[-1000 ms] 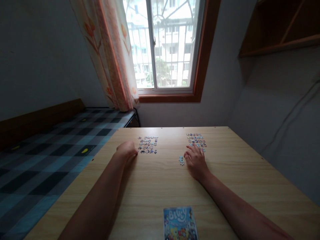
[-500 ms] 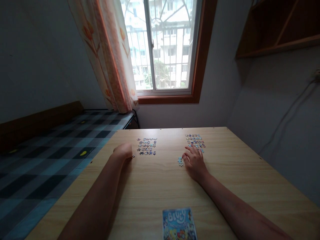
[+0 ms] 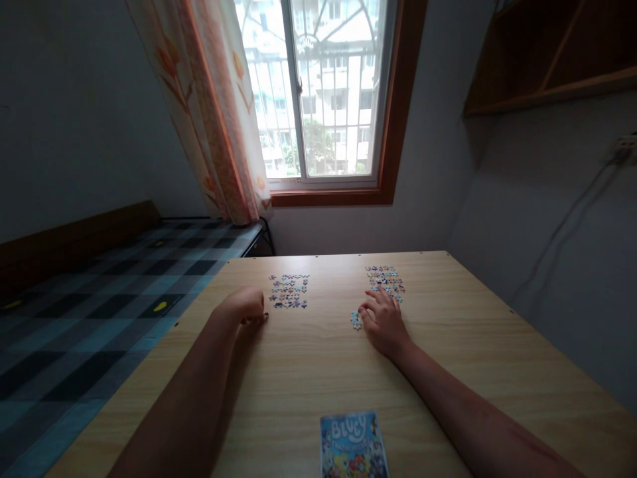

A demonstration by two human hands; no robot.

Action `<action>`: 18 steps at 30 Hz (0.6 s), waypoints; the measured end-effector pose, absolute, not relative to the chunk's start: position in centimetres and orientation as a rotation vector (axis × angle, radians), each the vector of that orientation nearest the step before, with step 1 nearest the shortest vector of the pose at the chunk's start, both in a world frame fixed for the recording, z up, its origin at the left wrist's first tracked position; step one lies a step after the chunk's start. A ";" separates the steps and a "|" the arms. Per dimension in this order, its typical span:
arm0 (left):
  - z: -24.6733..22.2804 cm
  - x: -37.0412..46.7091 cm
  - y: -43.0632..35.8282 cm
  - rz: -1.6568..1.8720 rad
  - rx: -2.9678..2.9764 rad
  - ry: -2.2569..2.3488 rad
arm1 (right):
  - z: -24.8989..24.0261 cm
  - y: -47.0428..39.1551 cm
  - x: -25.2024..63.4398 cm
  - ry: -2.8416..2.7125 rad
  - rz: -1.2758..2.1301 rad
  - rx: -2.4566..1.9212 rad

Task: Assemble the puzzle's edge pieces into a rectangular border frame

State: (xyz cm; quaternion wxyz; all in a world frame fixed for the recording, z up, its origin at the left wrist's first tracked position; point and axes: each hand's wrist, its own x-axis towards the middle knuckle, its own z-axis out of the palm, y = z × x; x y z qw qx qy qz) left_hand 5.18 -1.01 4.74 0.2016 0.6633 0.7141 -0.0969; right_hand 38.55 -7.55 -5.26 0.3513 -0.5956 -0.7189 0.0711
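My left hand (image 3: pixel 243 306) is closed, its fingers pinched on a small dark puzzle piece (image 3: pixel 266 315) just above or at the tabletop. Right of it lie rows of loose puzzle pieces (image 3: pixel 289 290). My right hand (image 3: pixel 383 322) rests on the table with its fingers apart, thumb and index beside a small joined cluster of light-blue puzzle pieces (image 3: pixel 355 320). Whether the fingertips press on that cluster I cannot tell. Beyond the right fingers sits a second group of puzzle pieces (image 3: pixel 383 275), partly covered by the hand.
A blue box with "Bluey" lettering (image 3: pixel 353 446) lies at the near edge of the wooden table (image 3: pixel 298 372). To the left stands a bed with a checked cover (image 3: pixel 99 318). A window (image 3: pixel 338 99) and curtain (image 3: pixel 204 113) are behind; a wooden shelf (image 3: pixel 552 93) hangs at right.
My left hand has turned slightly, and the piece at its fingertips has tilted up a little. My right hand keeps its place by the cluster. The whole view has shifted slightly.
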 end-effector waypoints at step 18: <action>-1.9 21.3 -6.5 0.566 2.184 1.305 | -5.6 -6.7 39.2 -1.782 0.301 -1.479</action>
